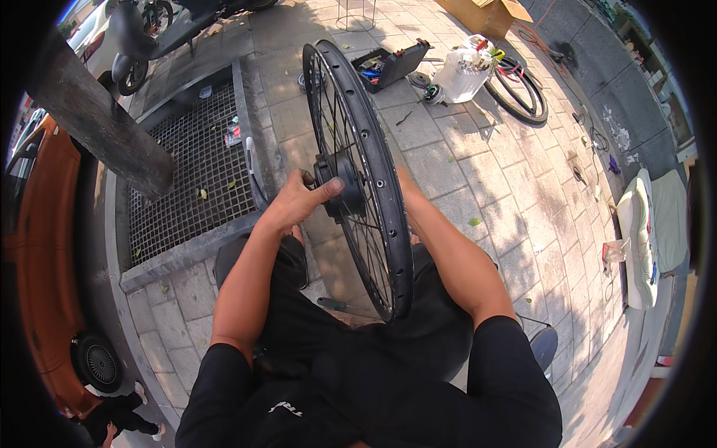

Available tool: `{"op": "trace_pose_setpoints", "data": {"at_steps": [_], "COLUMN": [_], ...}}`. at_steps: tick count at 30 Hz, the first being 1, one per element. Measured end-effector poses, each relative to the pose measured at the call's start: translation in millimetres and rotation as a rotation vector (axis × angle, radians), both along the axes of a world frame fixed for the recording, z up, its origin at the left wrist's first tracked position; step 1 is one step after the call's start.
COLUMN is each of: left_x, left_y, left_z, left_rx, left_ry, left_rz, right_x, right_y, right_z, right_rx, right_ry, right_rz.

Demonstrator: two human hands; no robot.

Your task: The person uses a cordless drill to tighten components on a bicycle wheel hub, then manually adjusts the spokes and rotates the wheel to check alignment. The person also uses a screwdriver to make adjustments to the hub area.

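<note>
A black spoked wheel [383, 187] without a tyre stands upright between my legs, tilted a little to the left at its top. At its centre is a thick black hub [348, 188]. My left hand [306, 198] is closed on the hub's left side, thumb lying across its edge. On the wheel's far right side, my right hand [405, 183] is mostly hidden behind the rim, so its fingers do not show. Below the hub, a tool with a dark green handle [332, 304] lies by my legs, partly covered by the wheel.
An open black tool case [396, 66] stands ahead, beside a white bucket-like container [461, 75] and a tyre [523, 97]. To the left are a tree trunk [104, 119], a metal grate [194, 179] and an orange car [41, 254]. Cushions [638, 231] lean at the right.
</note>
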State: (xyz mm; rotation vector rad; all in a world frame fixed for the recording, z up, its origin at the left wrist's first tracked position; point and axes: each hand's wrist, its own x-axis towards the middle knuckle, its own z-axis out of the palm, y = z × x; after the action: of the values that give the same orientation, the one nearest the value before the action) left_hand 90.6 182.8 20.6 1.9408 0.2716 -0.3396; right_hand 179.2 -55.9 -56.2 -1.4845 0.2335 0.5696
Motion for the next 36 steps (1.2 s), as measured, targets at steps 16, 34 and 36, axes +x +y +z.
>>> {"op": "trace_pose_setpoints", "data": {"at_steps": [16, 34, 36], "left_x": [-12, 14, 12], "left_y": [-37, -43, -39], "left_z": [-86, -88, -107], "left_rx": [0.311, 0.337, 0.477], "left_ry": [0.328, -0.018, -0.073], "left_rz": [-0.406, -0.291, -0.278], "right_x": [4, -65, -53], "right_y": [-35, -12, -13], "right_z": [-120, 128, 133], "right_rx": [-0.515, -0.708, -0.819], "right_ry": [0.479, -0.707, -0.739], "right_rz": [0.414, 0.237, 0.192]}}
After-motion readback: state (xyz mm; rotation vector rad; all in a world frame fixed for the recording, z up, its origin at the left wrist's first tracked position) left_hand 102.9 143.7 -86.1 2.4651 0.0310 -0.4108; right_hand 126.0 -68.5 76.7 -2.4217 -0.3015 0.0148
